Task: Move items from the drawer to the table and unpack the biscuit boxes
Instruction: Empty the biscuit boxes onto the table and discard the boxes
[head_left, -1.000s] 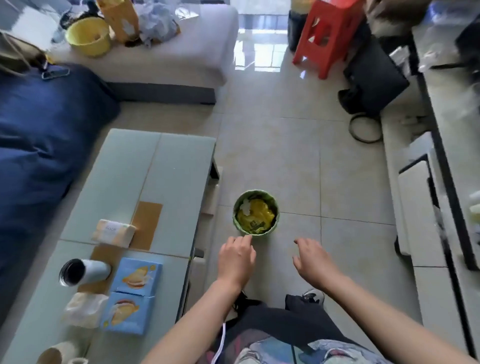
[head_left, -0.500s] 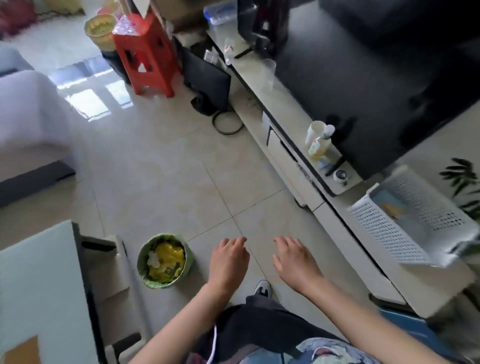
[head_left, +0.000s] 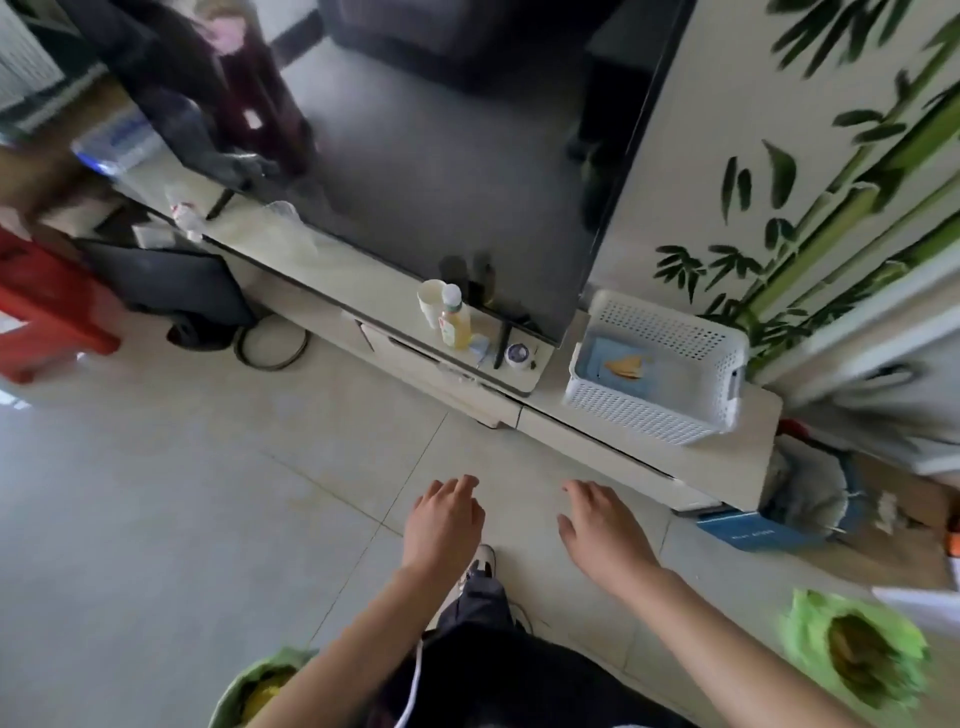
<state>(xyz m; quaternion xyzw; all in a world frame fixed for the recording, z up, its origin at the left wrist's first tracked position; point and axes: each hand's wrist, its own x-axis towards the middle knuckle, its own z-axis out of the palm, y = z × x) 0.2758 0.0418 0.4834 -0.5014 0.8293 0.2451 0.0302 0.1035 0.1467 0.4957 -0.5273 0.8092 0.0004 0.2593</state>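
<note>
Fingers (head_left: 460, 486) of both bare hands are loosely spread and hold nothing above the pale tiled floor (head_left: 156, 493), in front of the long cream TV cabinet (head_left: 644, 447).

The left hand (head_left: 444, 525) and right hand (head_left: 602, 530) hang side by side, apart, palms down, nearer the camera than the cabinet. On the cabinet's right end sits a white perforated plastic basket (head_left: 654, 410) with a blue biscuit box (head_left: 618, 366) lying flat inside. Left of the basket on the cabinet stand a white paper cup (head_left: 431, 304) and a yellow drink bottle (head_left: 454, 319), touching. The cabinet's cream drawer front (head_left: 415, 358) is below the bottle; whether it is ajar cannot be told.
</note>
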